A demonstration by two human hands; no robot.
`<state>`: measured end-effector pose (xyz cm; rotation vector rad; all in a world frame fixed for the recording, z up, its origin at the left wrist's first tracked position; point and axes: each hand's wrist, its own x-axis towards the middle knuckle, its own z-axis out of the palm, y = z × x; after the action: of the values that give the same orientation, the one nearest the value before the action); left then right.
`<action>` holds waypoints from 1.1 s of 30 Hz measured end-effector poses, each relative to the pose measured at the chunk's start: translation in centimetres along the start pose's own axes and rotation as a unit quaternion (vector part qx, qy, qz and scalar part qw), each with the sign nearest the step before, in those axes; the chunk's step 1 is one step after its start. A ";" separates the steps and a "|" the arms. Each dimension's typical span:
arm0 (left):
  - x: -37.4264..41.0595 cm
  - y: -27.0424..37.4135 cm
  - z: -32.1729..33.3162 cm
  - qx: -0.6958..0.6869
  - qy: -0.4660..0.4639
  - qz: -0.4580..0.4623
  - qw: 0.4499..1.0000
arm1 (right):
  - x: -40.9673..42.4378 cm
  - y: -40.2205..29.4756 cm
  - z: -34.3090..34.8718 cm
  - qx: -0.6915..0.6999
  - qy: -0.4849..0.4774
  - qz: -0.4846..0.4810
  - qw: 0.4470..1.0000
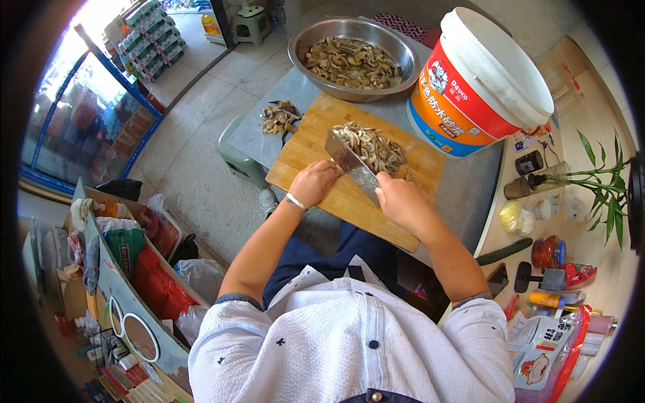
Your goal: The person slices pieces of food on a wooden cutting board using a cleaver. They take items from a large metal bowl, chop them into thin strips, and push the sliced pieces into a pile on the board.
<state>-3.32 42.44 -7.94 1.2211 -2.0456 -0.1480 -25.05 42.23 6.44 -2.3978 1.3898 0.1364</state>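
My right hand (401, 197) grips the handle of a broad-bladed cleaver (352, 160), whose blade stands over a wooden cutting board (302, 151). On the board, just left of the blade, my left hand (316, 180) holds a small pale piece, mostly hidden under its fingers. A heap of sliced mushrooms or similar food (373, 146) lies on the board beyond the blade. Behind the board, a steel basin (302, 40) contains more brownish pieces (352, 63) in liquid. A small pile of dark scraps (280, 118) rests on the table left of the board.
A large plastic bucket (463, 95) stands at the table's (468, 186) right. Beyond it, a wooden counter (594, 252) bears a cucumber (505, 252), a jar (546, 252) and a plant (609, 196). A green stool (242, 166) is under the table's left edge, and an open-topped bin of bags stands left.
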 end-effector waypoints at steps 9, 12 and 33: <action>0.7 0.2 0.0 -0.042 0.014 -0.020 0.999 | 1.7 0.0 1.6 -0.006 0.007 -0.023 1.000; 0.7 0.2 -0.1 -0.045 0.018 -0.008 0.999 | 1.8 0.0 2.1 -0.012 0.013 -0.023 1.000; 0.7 0.7 0.0 -0.033 0.002 -0.029 0.999 | 0.3 -2.1 2.9 0.050 0.029 0.011 0.998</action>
<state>-3.98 42.28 -7.25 1.2385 -1.9862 -0.2390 -22.81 43.97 4.19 -2.3227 1.4142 0.0035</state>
